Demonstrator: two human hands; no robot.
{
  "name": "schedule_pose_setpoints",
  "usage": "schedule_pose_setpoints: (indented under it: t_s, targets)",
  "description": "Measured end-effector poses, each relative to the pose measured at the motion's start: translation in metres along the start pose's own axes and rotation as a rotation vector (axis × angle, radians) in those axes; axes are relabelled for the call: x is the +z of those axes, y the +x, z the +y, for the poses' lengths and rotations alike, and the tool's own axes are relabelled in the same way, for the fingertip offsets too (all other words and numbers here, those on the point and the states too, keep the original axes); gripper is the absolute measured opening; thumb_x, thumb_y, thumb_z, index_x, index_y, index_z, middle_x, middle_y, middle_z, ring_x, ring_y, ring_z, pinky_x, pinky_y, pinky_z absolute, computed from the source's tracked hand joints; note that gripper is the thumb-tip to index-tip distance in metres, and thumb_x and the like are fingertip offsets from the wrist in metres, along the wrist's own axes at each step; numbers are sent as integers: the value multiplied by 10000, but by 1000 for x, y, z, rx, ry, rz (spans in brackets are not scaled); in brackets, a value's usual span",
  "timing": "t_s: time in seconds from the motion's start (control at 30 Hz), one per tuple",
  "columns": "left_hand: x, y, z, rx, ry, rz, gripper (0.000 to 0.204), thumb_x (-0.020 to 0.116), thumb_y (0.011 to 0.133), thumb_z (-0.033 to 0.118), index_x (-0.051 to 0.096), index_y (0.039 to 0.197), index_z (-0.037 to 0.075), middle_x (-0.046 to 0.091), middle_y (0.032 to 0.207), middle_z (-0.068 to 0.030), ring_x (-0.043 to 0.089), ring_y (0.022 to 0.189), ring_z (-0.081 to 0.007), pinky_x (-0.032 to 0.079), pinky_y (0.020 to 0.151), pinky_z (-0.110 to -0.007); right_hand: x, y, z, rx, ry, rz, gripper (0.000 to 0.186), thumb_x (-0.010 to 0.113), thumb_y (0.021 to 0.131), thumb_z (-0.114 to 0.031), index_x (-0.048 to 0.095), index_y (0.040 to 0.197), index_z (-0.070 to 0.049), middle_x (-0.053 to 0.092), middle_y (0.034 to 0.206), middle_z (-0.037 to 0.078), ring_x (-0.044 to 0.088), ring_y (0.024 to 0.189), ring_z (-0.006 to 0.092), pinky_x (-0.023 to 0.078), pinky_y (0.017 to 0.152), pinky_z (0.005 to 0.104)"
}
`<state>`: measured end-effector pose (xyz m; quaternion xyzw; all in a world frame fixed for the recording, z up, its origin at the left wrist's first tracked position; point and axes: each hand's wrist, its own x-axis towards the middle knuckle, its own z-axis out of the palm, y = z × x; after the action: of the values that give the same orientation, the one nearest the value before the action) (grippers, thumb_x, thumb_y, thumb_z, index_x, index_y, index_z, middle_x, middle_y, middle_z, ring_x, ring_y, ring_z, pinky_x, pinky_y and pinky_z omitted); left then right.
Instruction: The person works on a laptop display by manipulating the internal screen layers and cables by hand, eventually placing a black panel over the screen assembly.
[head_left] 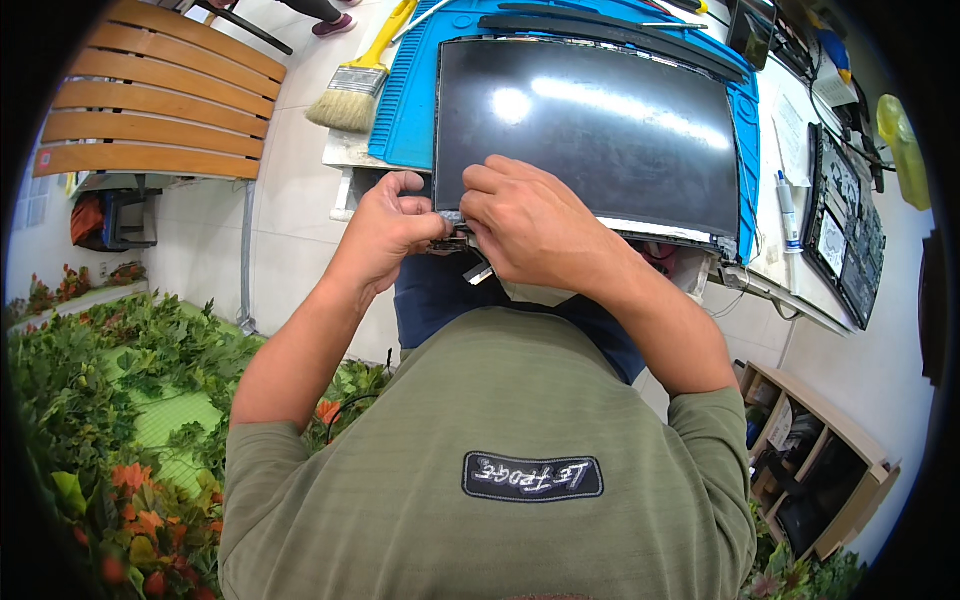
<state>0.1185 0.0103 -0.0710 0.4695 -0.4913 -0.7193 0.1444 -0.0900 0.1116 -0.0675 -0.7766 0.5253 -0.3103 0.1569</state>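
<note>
A dark laptop screen panel [590,130] lies face up on a blue repair mat [405,110], its near edge reaching the table's front. At the panel's near left corner, my left hand [393,220] pinches a small dark part, perhaps the hinge, between thumb and fingers. Close beside it, my right hand [525,215] has its fingers curled down onto the same corner; what they grip is hidden. A short flat cable end with a pale tip [479,272] hangs below the corner. Along the panel's far edge lies a long black bezel strip [610,40].
A yellow-handled brush [355,90] rests at the mat's left. To the right are a white tube [787,212] and an opened laptop base [845,225]. A slatted wooden bench [165,95] stands left, a wooden shelf [815,460] lower right, leafy plants [120,400] lower left.
</note>
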Motion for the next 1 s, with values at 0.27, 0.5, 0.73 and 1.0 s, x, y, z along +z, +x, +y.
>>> schedule_pose_setpoints:
  t_s: [0.27, 0.5, 0.73, 1.0]
  targets:
    - [5, 1, 5, -7, 55, 22, 629, 767, 799, -78, 490, 1364, -75, 663, 914, -39, 636, 742, -94, 482, 650, -247, 0, 1, 4, -28, -2, -13, 96, 691, 837, -44, 755, 871, 19, 679, 956, 137, 643, 957, 313, 543, 907, 434]
    - [1, 2, 4, -30, 51, 11, 658, 789, 798, -75, 484, 1380, -78, 656, 885, -34, 653, 742, -106, 501, 658, -254, -2, 0, 5, -36, -18, -21, 105, 707, 844, -57, 762, 890, 21, 681, 955, 138, 646, 961, 308, 542, 903, 430]
    - [2, 3, 4, -21, 51, 8, 632, 772, 813, -87, 480, 1374, -77, 671, 889, -39, 670, 759, -106, 508, 671, -248, -2, 1, 7, -29, -10, -17, 103, 710, 847, -59, 763, 890, 19, 684, 957, 139, 655, 976, 311, 538, 902, 435]
    - [16, -4, 7, 43, 63, 39, 588, 739, 832, -100, 488, 1364, -89, 699, 933, -61, 696, 827, -112, 550, 739, -255, -4, -1, 5, -24, -17, -25, 104, 709, 851, -58, 763, 891, 21, 686, 964, 146, 657, 984, 317, 536, 908, 438]
